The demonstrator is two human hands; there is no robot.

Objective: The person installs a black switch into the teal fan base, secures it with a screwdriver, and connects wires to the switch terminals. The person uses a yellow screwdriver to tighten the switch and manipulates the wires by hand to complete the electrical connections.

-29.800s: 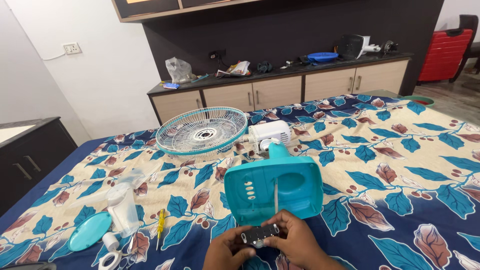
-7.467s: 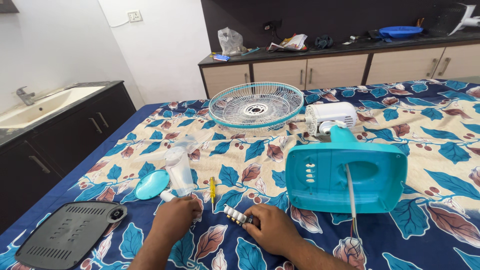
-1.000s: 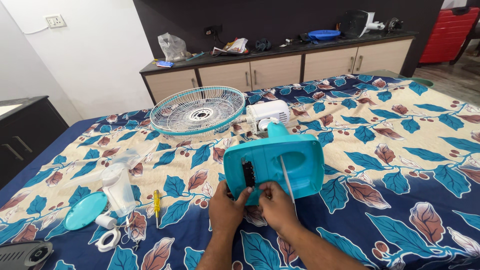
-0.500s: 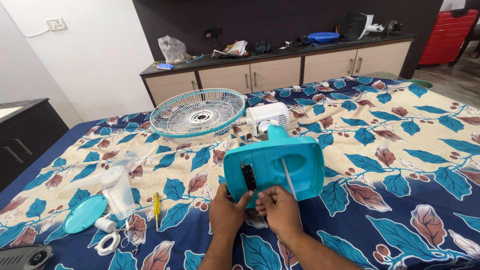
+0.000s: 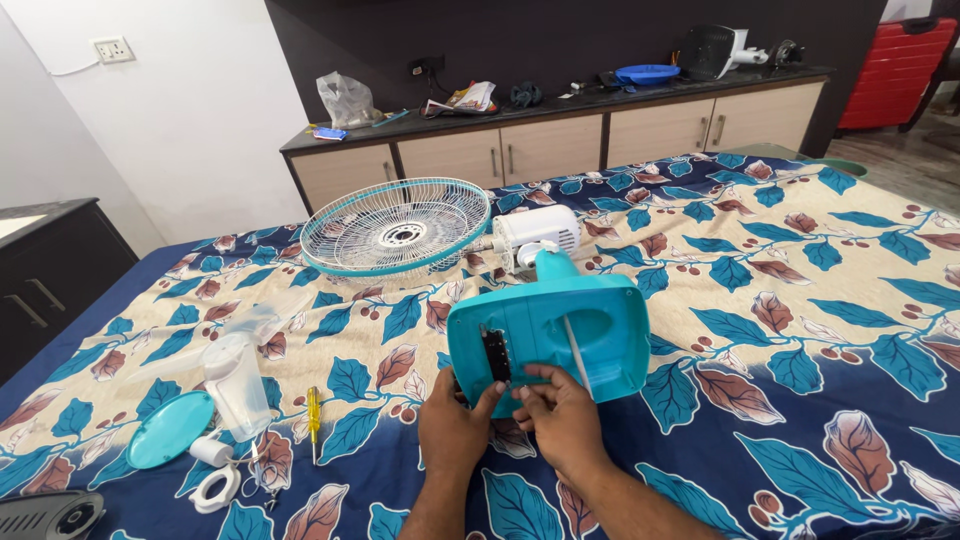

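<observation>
A teal fan base point(image 5: 560, 330) lies tipped up on the bedsheet with its hollow underside facing me. A small black switch board point(image 5: 496, 355) sits in the left part of that hollow. My left hand point(image 5: 455, 430) holds the base's lower edge, its thumb just below the board. My right hand point(image 5: 560, 415) is pressed against the base's lower rim, fingers curled at the board's right side. A white cord point(image 5: 575, 350) runs down across the hollow.
Behind the base lie a white motor housing point(image 5: 535, 232) and a teal-rimmed fan grille point(image 5: 397, 226). At the left are clear fan blades point(image 5: 238, 375), a teal round cap point(image 5: 170, 430), a yellow screwdriver point(image 5: 313, 415), white rings point(image 5: 212, 488) and a black grille point(image 5: 45, 515).
Both hands have stayed at the base's lower edge; the fingers shifted slightly around the black board. The base has not moved.
</observation>
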